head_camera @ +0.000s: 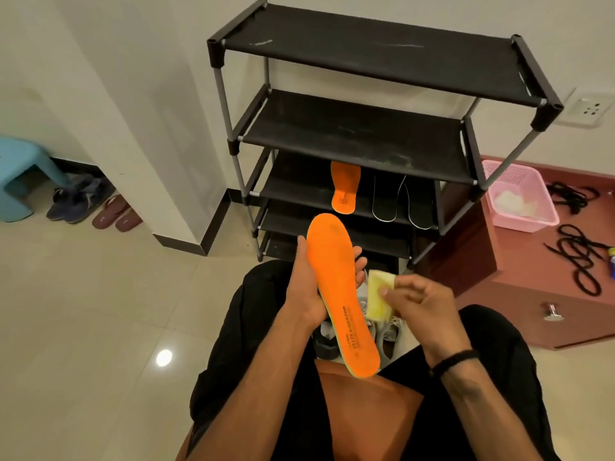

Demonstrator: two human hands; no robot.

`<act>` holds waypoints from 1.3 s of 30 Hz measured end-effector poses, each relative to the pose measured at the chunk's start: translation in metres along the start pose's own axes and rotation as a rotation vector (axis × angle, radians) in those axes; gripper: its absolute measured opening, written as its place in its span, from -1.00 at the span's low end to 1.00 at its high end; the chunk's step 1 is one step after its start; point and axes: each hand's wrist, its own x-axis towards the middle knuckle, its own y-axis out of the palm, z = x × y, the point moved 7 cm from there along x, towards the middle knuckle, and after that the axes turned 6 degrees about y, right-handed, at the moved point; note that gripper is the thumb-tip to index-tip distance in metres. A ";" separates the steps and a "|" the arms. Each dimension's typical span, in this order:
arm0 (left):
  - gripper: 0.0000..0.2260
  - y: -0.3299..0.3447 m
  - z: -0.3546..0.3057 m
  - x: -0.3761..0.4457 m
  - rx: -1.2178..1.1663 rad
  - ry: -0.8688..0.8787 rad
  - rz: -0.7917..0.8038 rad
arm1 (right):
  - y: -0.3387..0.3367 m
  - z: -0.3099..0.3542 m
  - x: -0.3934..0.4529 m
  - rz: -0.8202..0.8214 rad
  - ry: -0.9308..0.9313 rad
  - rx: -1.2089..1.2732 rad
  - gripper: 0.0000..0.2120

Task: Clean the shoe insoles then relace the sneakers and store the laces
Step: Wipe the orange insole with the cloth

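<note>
**An orange insole and a yellow sponge**

The left hand [307,287] is closed around a big orange insole [341,294]. The thumb is on one side and the fingers peek out on the other side. The insole is held up over the person's lap, with its toe end pointing at the shoe rack [366,128].

The right hand [419,304] pinches a yellow sponge [379,297] in its fingers. The sponge is just beside the right edge of the insole. I cannot tell if it touches.

A grey sneaker [389,337] sits on the floor under the hands, mostly hidden.

A second orange insole [346,188] lies on a lower shelf of the rack, near its left edge. Two dark insoles [402,201] lie next to it on the same shelf.

To the right is a low reddish cabinet [519,294]. A pink basket [519,197] sits at its back left corner. Black laces [579,257] lie in loops on top, near the right edge.
</note>
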 end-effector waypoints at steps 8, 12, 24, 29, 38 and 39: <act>-0.40 0.017 0.016 0.001 0.056 -0.039 0.131 | 0.045 0.109 0.028 -0.496 -0.697 -0.710 -0.82; -0.45 0.010 0.014 0.005 0.059 0.004 0.127 | 0.079 0.089 0.041 -0.335 -0.658 -0.939 -0.75; -0.29 0.002 0.027 0.019 0.051 -0.012 0.173 | 0.074 0.052 -0.017 -0.173 -0.556 -0.613 -0.72; -0.36 0.008 0.031 0.013 0.035 -0.010 0.136 | 0.082 0.066 0.005 -0.260 -0.625 -0.648 -0.79; -0.43 0.010 0.031 0.003 0.155 -0.020 0.151 | 0.067 0.102 0.040 -0.436 -0.657 -0.587 -0.75; -0.43 0.010 0.032 0.004 0.160 -0.022 0.154 | 0.067 0.096 0.032 -0.449 -0.679 -0.576 -0.77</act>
